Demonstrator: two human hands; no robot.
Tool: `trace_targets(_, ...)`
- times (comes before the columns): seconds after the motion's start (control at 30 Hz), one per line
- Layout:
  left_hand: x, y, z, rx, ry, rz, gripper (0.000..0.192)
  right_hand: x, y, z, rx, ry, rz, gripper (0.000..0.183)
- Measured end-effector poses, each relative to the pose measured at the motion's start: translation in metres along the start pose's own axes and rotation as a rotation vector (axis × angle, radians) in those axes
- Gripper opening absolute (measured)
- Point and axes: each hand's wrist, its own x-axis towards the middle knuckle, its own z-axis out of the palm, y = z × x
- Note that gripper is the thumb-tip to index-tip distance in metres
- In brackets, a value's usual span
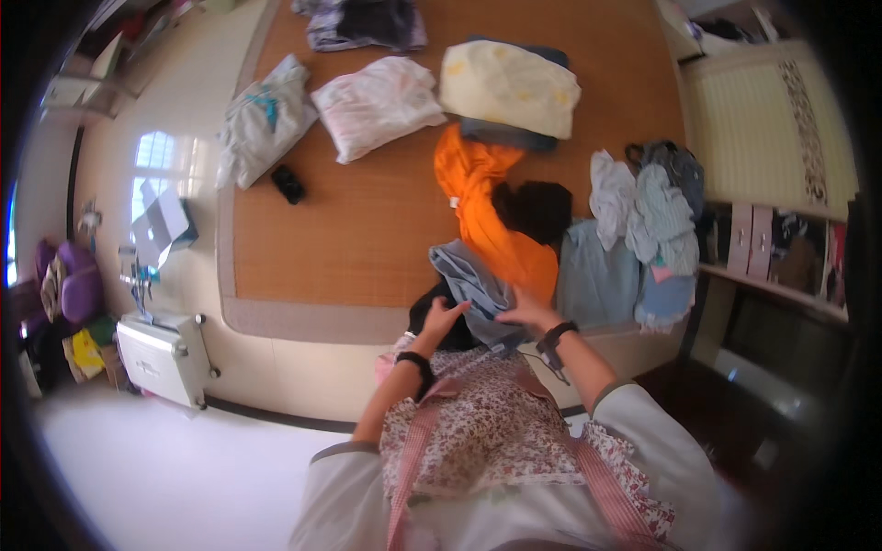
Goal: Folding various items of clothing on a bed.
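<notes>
A bunched grey-blue garment (472, 272) is between my two hands at the near edge of the bed mat (331, 227). My left hand (443, 320) grips its left side, thumb on top, with the other fingers partly hidden. On its right side, my right hand (534, 311) pinches the cloth. Black cloth (431, 299) lies beside and under my left hand. Just beyond the garment stretches a crumpled orange garment (489, 206), with a dark brown or black cloth (541, 210) against its right side.
Folded clothes lie farther back: a pale yellow piece (510, 86), a pinkish-white one (379, 107), and a grey one (265, 120). A small black object (287, 184) sits nearby. At right are a light-blue garment (598, 275) and heaped clothes (661, 213). A white suitcase (162, 358) stands left.
</notes>
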Motion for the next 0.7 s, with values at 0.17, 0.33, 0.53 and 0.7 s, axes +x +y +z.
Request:
trace_targets(0.17,0.014,0.001,0.070,0.034,0.144,-0.144,0.075,-0.029,0.021,0.046,-0.184,0.175,-0.065,0.046)
trace_targets(0.33,0.008,0.023,0.026,-0.061,-0.210,-0.139,0.031,-0.027,0.030,0.018,0.025,0.059,-0.094,0.043)
trace_targets(0.53,-0.075,0.088,0.024,-0.480,-0.376,-0.075,0.023,-0.047,0.045,0.001,0.578,-0.018,-0.029,0.067)
trace_targets(0.7,-0.158,0.154,-0.014,-0.630,-0.591,0.275,0.034,-0.097,0.041,-0.037,1.065,-0.065,-0.090,0.078)
